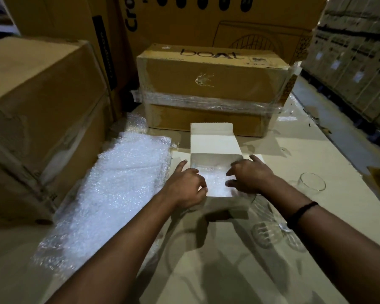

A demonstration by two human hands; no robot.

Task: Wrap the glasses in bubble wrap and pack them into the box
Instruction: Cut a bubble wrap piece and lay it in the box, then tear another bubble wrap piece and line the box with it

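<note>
A small white box (213, 141) stands open in the middle of the work surface, its lid flap raised at the back. A bubble-wrapped bundle (216, 185) lies inside it. My left hand (188, 186) rests on the box's left edge, fingers curled against the bundle, forefinger stretched out. My right hand (249, 174) presses on the bundle from the right, fingers spread. A flat stack of bubble wrap sheets (119, 183) lies to the left of the box. A bare clear glass (313, 182) stands to the right, and other clear glasses (266, 231) sit under my right forearm.
A taped brown carton marked "boat" (213, 84) stands right behind the white box. A tall brown carton (37, 119) walls off the left side. Large cartons fill the back, and stacked boxes (355, 62) line an aisle at the right.
</note>
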